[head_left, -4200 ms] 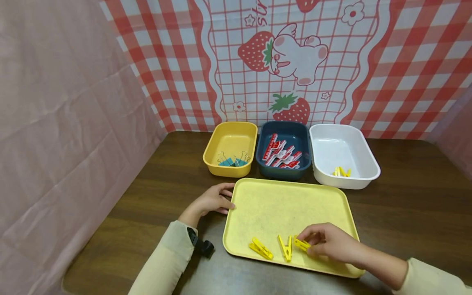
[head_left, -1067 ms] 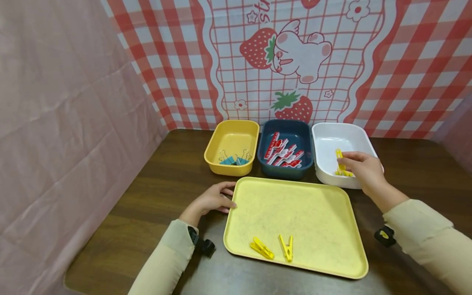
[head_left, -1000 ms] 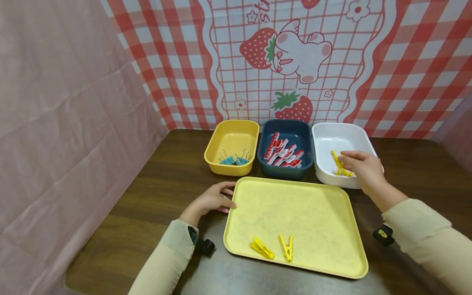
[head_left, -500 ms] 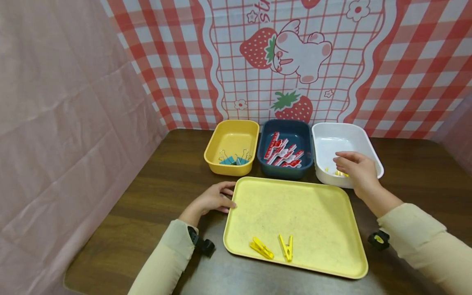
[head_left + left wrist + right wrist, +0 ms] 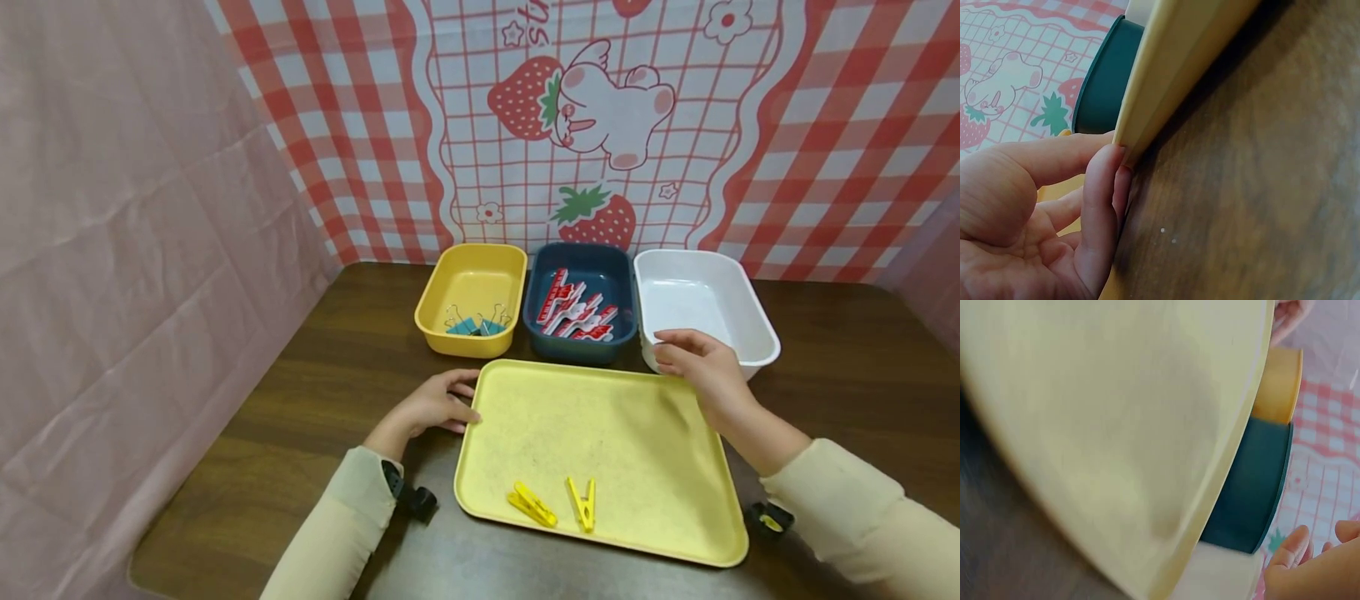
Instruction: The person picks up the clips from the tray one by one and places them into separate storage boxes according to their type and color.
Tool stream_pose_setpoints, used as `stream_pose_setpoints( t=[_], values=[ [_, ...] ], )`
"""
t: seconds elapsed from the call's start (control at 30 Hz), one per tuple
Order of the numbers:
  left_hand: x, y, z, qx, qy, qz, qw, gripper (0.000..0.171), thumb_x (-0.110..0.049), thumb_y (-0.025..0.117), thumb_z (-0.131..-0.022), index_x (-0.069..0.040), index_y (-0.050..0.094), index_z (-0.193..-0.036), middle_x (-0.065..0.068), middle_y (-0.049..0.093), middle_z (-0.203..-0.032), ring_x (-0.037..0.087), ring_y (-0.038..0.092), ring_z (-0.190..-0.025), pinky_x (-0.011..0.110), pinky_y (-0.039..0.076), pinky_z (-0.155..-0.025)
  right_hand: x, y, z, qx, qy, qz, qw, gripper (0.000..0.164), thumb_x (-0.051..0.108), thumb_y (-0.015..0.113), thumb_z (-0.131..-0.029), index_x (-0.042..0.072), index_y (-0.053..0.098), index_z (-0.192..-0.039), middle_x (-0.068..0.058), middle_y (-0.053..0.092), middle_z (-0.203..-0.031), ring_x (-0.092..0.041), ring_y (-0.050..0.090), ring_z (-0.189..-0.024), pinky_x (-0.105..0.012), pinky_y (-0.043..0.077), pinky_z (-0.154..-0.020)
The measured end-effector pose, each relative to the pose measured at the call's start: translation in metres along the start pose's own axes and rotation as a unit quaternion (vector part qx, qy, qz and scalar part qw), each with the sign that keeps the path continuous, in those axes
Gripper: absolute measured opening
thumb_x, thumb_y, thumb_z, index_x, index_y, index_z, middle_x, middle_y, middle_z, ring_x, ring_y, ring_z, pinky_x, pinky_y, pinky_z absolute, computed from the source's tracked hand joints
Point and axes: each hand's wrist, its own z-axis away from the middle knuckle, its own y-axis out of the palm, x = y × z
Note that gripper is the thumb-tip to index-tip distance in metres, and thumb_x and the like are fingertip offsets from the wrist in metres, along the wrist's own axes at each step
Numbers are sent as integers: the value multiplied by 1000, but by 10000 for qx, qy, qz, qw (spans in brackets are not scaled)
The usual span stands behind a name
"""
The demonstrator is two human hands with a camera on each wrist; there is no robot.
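My left hand (image 5: 430, 405) rests at the left edge of a pale yellow tray (image 5: 570, 417), its thumb and fingertips touching the rim. In the left wrist view, fingers (image 5: 1099, 187) meet the tray's outer side. My right hand (image 5: 708, 373) hovers over the tray's far right corner and the near wall of the white bin (image 5: 697, 292). It holds nothing, and its fingers curve loosely. Two yellow clothespins lie near the tray's front edge: one on the left (image 5: 532, 505), another standing V-shaped (image 5: 583, 505) to its right. The right hand hides the near inside of the white bin.
Behind the tray, a yellow bin (image 5: 431, 321) holds teal binder clips (image 5: 476, 327). Beside it, a dark blue bin (image 5: 581, 353) contains several red and white clips (image 5: 573, 312). A checkered cloth (image 5: 360, 142) hangs behind the wooden table (image 5: 300, 400).
My right hand carried a yellow clothespin from the tray to the white bin and released it there. It has since drawn back toward the tray. The left hand has stayed put.
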Motion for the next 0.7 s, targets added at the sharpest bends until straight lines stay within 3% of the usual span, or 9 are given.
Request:
stream_pose_setpoints(
  t=[0.33, 0.7],
  values=[
    [0, 0, 0, -15, -5, 4, 10000, 69, 4, 72, -77, -9, 43, -138, 14, 51, -113, 22, 60, -77, 32, 56, -61, 2, 24, 32, 630, 209, 482, 9966, 8, 15, 62, -90, 21, 67, -95, 9, 62, -87, -9, 59, -82, -23, 52, -73],
    [0, 0, 1, 10, 55, 18, 10000, 69, 4, 72, -77, -9, 42, -138, 15, 52, -113, 22, 60, -77, 33, 56, -60, -3, 44, 59, 837, -164, 1041, 9909, 28, 6, 67, -84, -9, 59, -106, -3, 64, -92, -9, 61, -82, -24, 53, -71]
  ],
)
